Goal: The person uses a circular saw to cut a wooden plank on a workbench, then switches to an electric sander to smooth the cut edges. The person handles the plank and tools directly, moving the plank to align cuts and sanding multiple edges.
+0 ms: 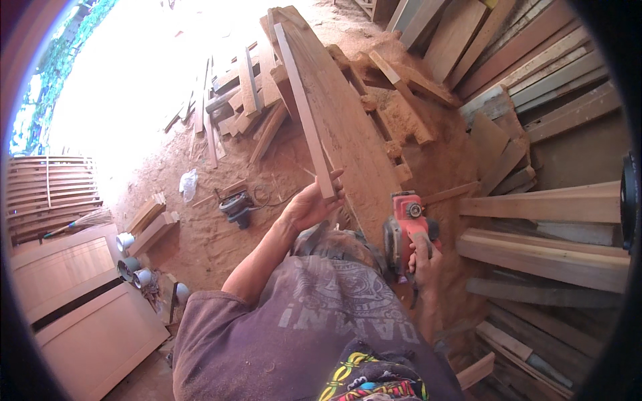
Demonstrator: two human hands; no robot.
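A long, narrow wooden strip (pixel 299 93) runs away from me along the left side of a wide, sawdust-covered board (pixel 348 113). My left hand (pixel 313 204) is closed around the strip's near end. To the right of the board's near end, my right hand (pixel 425 259) grips the rear handle of a red and black electric planer (pixel 405 224). The planer is held beside my body, apart from the strip. Its underside is hidden from above.
Stacked planks (pixel 548 260) crowd the right side. Offcuts (pixel 244 87) lie left of the board. A dark power tool with a cord (pixel 235 208) and a white plastic bag (pixel 188 185) rest on the sawdust-covered floor. Panelled wooden doors (pixel 100 327) and several cans (pixel 127 269) are at left.
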